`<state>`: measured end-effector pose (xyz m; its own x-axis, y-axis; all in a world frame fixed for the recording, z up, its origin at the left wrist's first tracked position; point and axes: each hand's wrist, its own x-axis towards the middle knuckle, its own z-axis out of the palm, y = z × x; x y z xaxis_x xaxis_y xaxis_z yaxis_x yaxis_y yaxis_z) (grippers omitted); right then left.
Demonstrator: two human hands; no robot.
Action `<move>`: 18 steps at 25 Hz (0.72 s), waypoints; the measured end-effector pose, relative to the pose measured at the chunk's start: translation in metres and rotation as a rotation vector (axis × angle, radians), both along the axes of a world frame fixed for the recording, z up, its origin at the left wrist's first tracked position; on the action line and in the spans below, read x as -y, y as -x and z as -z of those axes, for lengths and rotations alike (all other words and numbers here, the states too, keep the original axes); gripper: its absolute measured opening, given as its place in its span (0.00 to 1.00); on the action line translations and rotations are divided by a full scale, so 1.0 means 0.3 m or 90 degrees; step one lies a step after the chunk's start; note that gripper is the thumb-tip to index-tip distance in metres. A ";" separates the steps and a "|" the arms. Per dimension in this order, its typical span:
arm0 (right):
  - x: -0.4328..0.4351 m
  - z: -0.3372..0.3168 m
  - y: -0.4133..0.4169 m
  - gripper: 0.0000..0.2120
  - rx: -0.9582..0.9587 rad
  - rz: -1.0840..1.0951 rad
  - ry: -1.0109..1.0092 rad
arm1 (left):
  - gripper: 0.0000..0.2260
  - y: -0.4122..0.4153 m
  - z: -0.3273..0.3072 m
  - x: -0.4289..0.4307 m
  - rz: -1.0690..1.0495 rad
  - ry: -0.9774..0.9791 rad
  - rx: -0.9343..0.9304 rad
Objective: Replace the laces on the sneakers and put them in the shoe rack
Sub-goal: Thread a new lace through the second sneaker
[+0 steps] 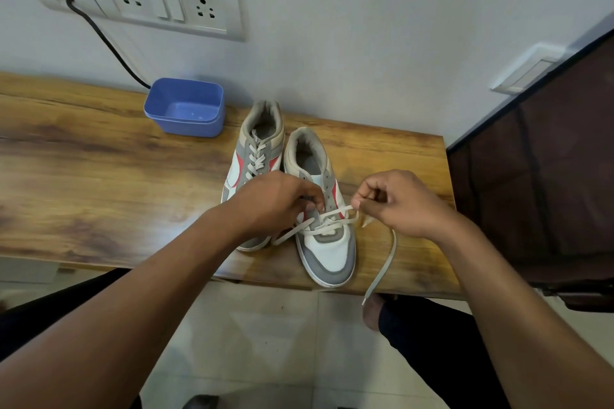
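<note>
Head view: sneaker [329, 249] heel toward wall [365, 26], toe toward viewer; left hand [275, 199], right hand [395, 202] pinch lace [385, 262].

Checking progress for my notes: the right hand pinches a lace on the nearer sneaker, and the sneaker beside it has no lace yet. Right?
Not quite. The head view shows the sneaker beside it already laced up its eyelets. The rest holds: the right hand pinches a lace on the nearer sneaker.
</note>
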<state>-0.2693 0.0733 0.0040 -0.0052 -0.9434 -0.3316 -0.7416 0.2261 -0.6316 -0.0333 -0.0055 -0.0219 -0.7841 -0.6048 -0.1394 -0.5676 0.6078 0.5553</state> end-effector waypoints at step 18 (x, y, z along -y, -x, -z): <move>-0.001 0.018 0.004 0.05 0.012 -0.021 0.043 | 0.09 0.020 -0.035 -0.005 0.014 0.157 -0.039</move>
<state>-0.2704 0.0737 -0.0013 0.0322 -0.9630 -0.2676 -0.7353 0.1585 -0.6590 -0.0392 -0.0040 -0.0113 -0.8002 -0.5969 0.0584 -0.5220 0.7410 0.4223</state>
